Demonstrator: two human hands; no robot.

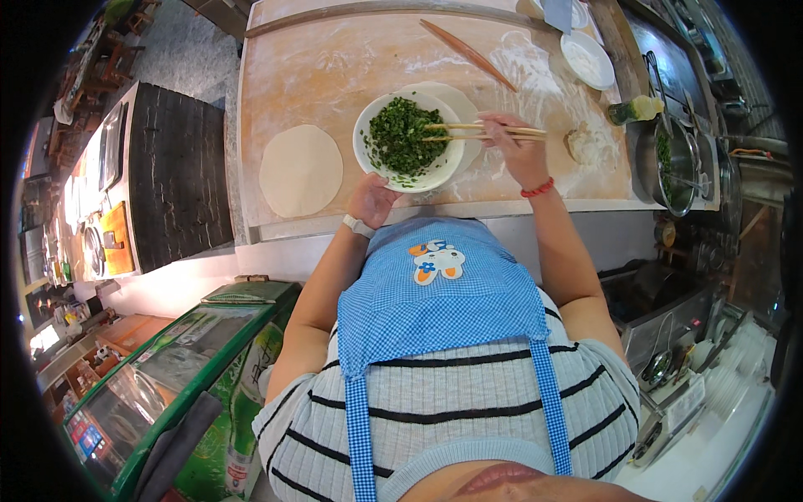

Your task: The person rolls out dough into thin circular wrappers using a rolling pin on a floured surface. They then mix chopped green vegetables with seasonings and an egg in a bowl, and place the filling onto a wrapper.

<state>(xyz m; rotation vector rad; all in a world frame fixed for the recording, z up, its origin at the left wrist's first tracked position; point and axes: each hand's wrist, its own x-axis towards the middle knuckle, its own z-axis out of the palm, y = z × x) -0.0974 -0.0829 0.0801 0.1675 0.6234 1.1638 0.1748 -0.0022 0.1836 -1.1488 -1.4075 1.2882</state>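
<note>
My left hand (374,199) holds the near rim of a white bowl (457,154) filled with chopped green leaves (404,135). Between the fingers of my right hand (515,147) is a pair of wooden chopsticks (467,131), their tips in the greens. The bowl overlaps a round sheet of rolled dough (467,113), partly hidden beneath it. Another round dough sheet (301,170) lies flat on the floured wooden board (351,63), left of the bowl. A small lump of dough (586,147) sits in flour to the right of my right hand.
A tapered wooden rolling pin (469,55) lies across the board's far side. At the right are a bowl of white powder (587,61), an oil bottle (635,110) and a metal basin (675,166) with greens. A raised wooden strip (389,8) edges the far side.
</note>
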